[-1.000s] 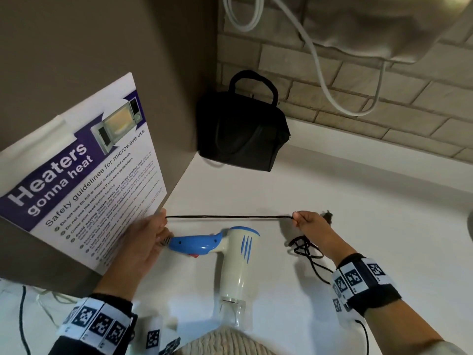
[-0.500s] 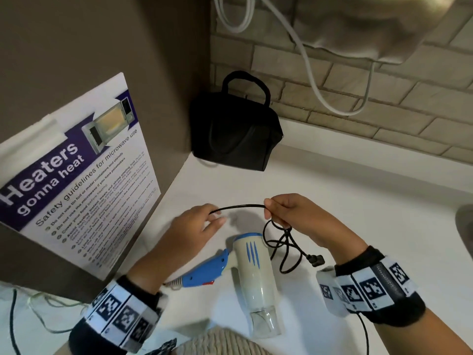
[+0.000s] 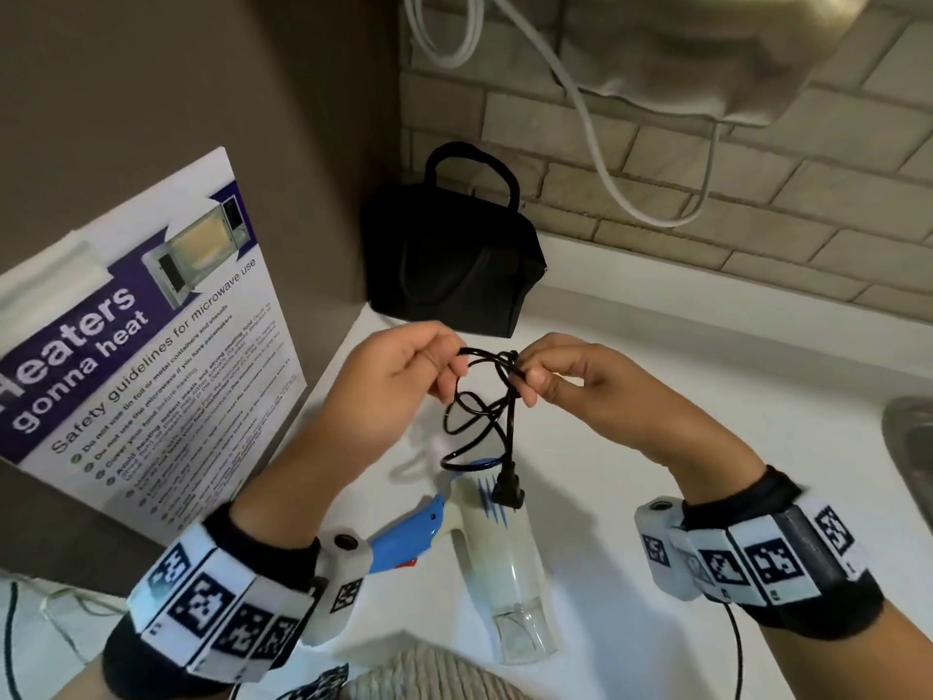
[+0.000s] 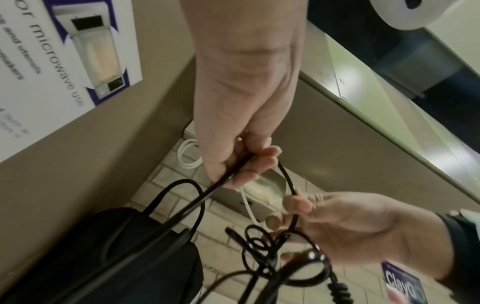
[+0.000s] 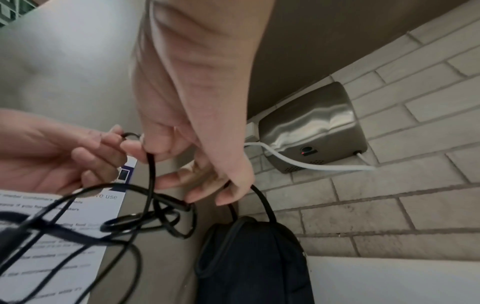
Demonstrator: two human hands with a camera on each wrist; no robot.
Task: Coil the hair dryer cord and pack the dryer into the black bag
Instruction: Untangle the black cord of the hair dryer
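A white hair dryer (image 3: 497, 558) with a blue handle (image 3: 404, 540) lies on the white counter (image 3: 631, 447). Its black cord (image 3: 484, 411) hangs in loose loops above it, the plug (image 3: 507, 490) dangling over the dryer's body. My left hand (image 3: 404, 376) pinches the cord on the left, and my right hand (image 3: 555, 371) pinches the gathered loops; the two hands are close together. The left wrist view shows the left hand (image 4: 244, 162) pinching the cord (image 4: 265, 253), and the right wrist view shows the right hand (image 5: 168, 148) on the cord (image 5: 150, 205). The black bag (image 3: 454, 260) stands shut in the back corner.
A poster (image 3: 146, 336) leans on the brown wall at the left. A metal hand dryer (image 5: 311, 127) with a white cable (image 3: 595, 144) hangs on the brick wall above. The rim of a sink (image 3: 909, 447) shows at the right edge.
The cord was stretched taut between hands held wide apart; the hands have come together and risen, and the cord now hangs in loops with the plug lifted off the counter.
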